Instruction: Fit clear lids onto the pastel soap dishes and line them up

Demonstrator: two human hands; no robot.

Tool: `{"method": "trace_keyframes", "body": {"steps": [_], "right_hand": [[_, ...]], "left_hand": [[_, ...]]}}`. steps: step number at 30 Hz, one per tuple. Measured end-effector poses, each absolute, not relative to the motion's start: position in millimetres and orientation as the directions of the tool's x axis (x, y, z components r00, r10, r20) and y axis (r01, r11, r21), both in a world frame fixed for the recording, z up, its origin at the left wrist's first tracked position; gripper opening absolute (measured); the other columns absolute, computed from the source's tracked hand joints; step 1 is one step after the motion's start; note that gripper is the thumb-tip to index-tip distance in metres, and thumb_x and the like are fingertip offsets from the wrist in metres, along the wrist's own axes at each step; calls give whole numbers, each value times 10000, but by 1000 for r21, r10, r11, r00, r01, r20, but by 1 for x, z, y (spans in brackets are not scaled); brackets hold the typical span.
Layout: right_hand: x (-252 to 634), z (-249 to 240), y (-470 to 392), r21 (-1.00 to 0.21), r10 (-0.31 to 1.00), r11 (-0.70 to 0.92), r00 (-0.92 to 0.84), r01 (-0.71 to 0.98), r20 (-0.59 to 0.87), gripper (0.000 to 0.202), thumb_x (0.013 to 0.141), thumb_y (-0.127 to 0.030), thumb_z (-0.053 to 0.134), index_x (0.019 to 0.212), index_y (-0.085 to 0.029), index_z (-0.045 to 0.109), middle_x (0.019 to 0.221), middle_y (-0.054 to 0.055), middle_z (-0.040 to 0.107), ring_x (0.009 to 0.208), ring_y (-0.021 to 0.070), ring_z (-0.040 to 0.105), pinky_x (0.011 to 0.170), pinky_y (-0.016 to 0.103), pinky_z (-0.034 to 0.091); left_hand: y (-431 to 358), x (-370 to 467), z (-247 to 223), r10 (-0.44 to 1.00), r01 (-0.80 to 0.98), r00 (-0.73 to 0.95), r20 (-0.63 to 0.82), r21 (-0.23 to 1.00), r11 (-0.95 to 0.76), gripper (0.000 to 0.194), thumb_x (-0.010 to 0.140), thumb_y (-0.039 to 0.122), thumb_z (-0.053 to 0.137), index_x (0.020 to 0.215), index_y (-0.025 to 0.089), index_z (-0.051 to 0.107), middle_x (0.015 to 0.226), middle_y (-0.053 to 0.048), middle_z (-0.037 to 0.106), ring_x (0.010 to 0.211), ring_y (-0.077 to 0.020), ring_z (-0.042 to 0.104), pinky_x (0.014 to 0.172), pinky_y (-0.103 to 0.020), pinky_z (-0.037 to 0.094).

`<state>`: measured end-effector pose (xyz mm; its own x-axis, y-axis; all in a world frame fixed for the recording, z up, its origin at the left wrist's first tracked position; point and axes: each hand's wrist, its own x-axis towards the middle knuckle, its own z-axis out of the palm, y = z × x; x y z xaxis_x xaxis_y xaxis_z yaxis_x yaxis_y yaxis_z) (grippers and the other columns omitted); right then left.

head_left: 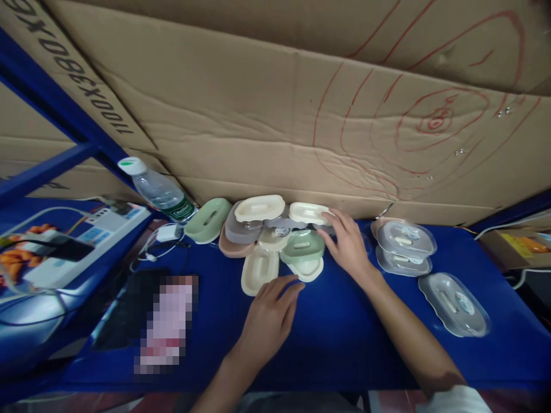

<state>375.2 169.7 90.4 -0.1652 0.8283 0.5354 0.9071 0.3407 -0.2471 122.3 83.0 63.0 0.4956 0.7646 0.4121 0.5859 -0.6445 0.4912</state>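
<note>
Several oval dishes in cream, green, grey and pink lie in a heap on the blue table. My right hand [348,241] has its fingers apart at the right edge of the heap, its fingertips by a cream dish [309,213]. Low in front of the heap is my left hand [275,307], fingers loosely bent and apart, near a cream dish [260,271] and a green dish [303,246]. Another cream dish [260,207] rests on top of a grey one [243,225]. A green dish [208,221] stands at the heap's left end.
Grey dishes with clear lids [407,238] are stacked on the right, another [455,304] nearer the front. A water bottle [159,189], cables, a power strip [124,221] and a blurred pink item [170,321] are left. Cardboard [241,126] rises behind.
</note>
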Motion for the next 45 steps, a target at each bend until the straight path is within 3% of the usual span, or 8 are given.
{"method": "trace_keyframes", "body": {"steps": [8,13,18,21,23,29,36,45], "right_hand": [[508,91,94,43,866,-5,-17,999,500,709,1011,-659,581,1593,-262,499,1666,187,452,1534,476,394,1216,730,273],[570,79,80,-32,911,45,-28,998,411,684,1030,-688,490,1593,-301,516,1579,144,569,1467,421,501,1169,648,451],[490,86,53,-168,892,159,-68,973,448,521,1044,-456,628,1546,-327,571,1538,82,623,1456,359,536,1184,623,476],[424,82,26,-379,894,306,-127,873,430,534,1031,-361,674,1550,-325,552,1488,68,666,1416,305,593,1150,542,543],[393,76,14,-475,904,331,-130,815,408,485,1022,-334,692,1497,-323,599,1454,61,690,1397,288,615,1093,487,595],[364,72,22,-584,892,341,-58,737,448,382,1005,-308,717,1383,-306,668,1369,66,736,1303,272,679,1017,438,631],[347,99,107,-446,736,486,-77,752,672,395,1000,-308,725,1391,-301,667,1402,88,715,1337,284,650,1143,523,538],[320,100,202,-406,823,418,-149,813,548,490,1086,-456,525,1518,-234,584,1646,140,499,1507,334,496,1228,578,445]], "left_hand": [[71,121,55,714,451,606,350,589,-671,298,1046,125,526,1240,251,713,1246,-62,755,1145,-227,730,974,-392,599],[65,136,56,718,349,653,241,745,-568,284,1060,182,525,1227,270,737,1244,-67,759,1135,-235,722,1000,-406,577],[52,162,45,764,32,643,-56,998,47,605,1020,403,676,1591,367,479,1559,-127,588,1393,-308,594,1129,-508,510],[45,178,35,725,-315,661,-191,807,500,954,889,618,794,1675,370,315,1662,-174,463,1479,-386,514,1102,-563,526],[42,183,33,732,-451,642,-225,662,599,915,888,713,738,1647,340,391,1639,-178,496,1488,-414,501,1109,-599,517],[42,167,43,881,-483,376,-287,751,451,687,965,687,651,1500,258,608,1472,-158,664,1307,-381,660,1037,-544,589],[54,127,51,923,-554,130,-362,746,370,719,923,688,714,1458,217,626,1205,-118,790,1040,-301,769,974,-526,626],[46,82,54,966,-606,14,-259,766,214,613,992,555,694,1545,344,536,1460,-94,669,1195,-316,718,884,-444,662]]}}
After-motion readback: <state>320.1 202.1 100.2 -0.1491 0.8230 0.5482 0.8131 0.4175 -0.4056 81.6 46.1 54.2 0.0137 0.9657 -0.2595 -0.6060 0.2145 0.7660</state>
